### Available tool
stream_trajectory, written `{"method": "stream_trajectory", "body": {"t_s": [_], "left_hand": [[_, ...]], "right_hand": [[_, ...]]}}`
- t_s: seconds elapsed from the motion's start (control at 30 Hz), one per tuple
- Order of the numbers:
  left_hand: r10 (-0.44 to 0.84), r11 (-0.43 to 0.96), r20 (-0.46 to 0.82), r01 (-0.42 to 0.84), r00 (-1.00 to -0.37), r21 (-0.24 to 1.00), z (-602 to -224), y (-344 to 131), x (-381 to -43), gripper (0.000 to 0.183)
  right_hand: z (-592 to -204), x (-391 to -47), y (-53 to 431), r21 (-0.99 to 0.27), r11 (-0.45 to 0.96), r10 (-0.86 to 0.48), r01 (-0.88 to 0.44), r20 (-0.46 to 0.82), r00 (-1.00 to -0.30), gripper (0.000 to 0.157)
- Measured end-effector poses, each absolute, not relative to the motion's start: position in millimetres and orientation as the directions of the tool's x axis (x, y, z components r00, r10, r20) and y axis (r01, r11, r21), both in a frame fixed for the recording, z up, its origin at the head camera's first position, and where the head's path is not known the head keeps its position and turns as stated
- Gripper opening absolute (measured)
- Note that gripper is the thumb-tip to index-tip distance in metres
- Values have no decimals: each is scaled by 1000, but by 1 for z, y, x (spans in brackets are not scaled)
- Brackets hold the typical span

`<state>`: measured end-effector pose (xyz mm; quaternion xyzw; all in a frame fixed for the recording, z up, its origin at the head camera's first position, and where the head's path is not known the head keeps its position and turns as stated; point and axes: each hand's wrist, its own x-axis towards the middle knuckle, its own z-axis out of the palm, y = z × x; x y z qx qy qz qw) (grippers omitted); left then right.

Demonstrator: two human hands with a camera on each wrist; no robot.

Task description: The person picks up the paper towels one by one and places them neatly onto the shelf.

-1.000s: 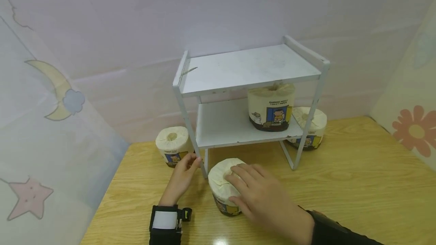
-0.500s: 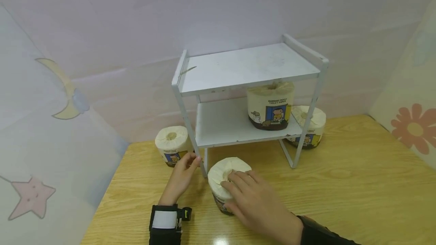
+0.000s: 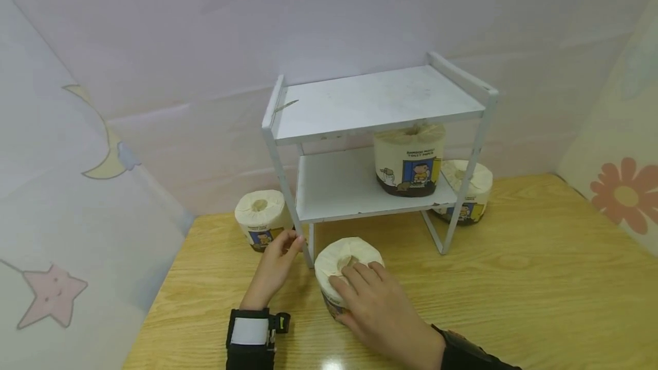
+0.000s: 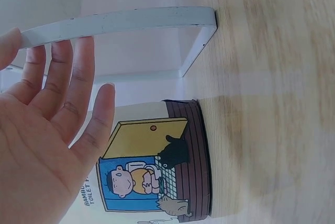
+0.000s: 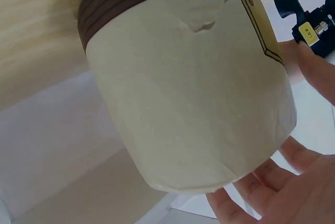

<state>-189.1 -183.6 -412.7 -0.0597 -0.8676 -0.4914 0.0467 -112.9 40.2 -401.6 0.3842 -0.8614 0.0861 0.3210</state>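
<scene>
My left hand (image 3: 272, 270) pinches the front left leg (image 4: 141, 21) of a white two-tier shelf (image 3: 370, 101); in the left wrist view the thumb lies on one side and fingers behind it. My right hand (image 3: 377, 304) holds a wrapped toilet paper roll (image 3: 329, 264), standing on the table before the shelf. Its fingers bend over the top edge by the core hole, thumb at the near side. The right wrist view shows the roll's plain cream side (image 5: 188, 93), with a small tear, and my fingers (image 5: 267, 182) at its top end.
Another toilet paper roll (image 3: 409, 161) stands on the shelf's lower tier, toward the right. One more roll (image 3: 259, 216) is left of the shelf, and another (image 3: 470, 190) behind its right leg. A wooden table (image 3: 514, 278) lies under everything, backed by a pale wall.
My right hand has slid slightly left and toward me over the roll, uncovering more of its core hole. The left hand keeps its place on the shelf leg.
</scene>
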Motion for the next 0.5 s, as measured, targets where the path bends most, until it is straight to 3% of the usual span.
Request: {"method": "stream_trajectory", "body": {"t_s": [0.5], "left_hand": [[55, 523, 133, 142, -990, 840, -412, -183, -189, 44]], "right_hand": [[-406, -116, 37, 59, 686, -611, -725, 588, -530, 69]]}}
